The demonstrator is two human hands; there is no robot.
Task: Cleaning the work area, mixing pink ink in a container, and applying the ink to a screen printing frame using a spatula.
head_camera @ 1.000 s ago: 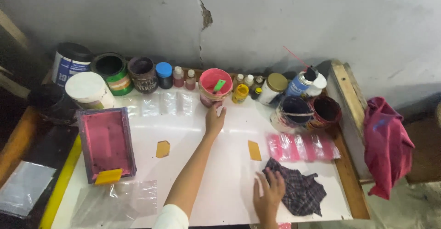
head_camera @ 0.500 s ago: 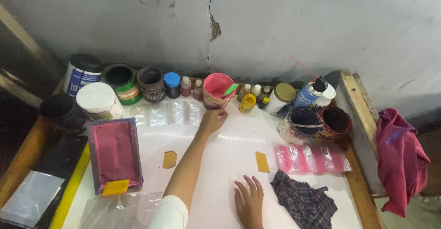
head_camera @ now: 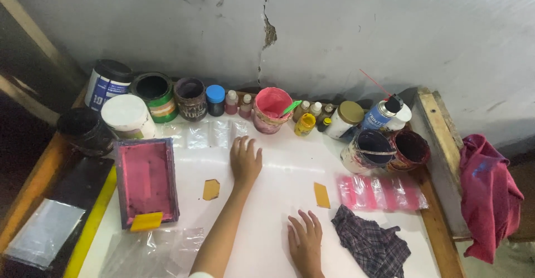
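Two hands lie flat on the white sheet [head_camera: 278, 200] that covers the table, both with fingers spread and holding nothing. The left hand [head_camera: 245, 161] rests palm down just short of the pink-stained pot [head_camera: 272, 109], apart from it; the right hand [head_camera: 305, 244] presses the sheet nearer the person, just left of the dark checked rag [head_camera: 370, 244].

The pink-stained pot is one round open tub, smeared pink inside and out, with a green stick [head_camera: 291, 108] leaning from its rim. It stands against the cracked wall in the row of containers.

Left of the pot stand two small pale-capped bottles [head_camera: 238, 103], one blue-lidded jar [head_camera: 215, 98], one dark open can [head_camera: 190, 97], one green-banded can [head_camera: 154, 93], one blue-and-white labelled tin [head_camera: 107, 81], one white-lidded tub [head_camera: 128, 115] and one black pot [head_camera: 83, 128]. Right of the pot are roughly four little dropper bottles, one of them yellow [head_camera: 305, 124], though they crowd together and the count is unsure; then one gold-lidded jar [head_camera: 346, 118], one blue spray can [head_camera: 379, 114] with a thin red tube, and two ink-stained tubs [head_camera: 390, 148].

Nearer than the pot, two amber cards [head_camera: 211, 189] [head_camera: 321, 195] lie on the sheet, and one pink-inked framed screen [head_camera: 146, 180] lies to the left with a yellow squeegee [head_camera: 146, 221] at its near edge. One pink-tinted clear film [head_camera: 382, 192] lies to the right.
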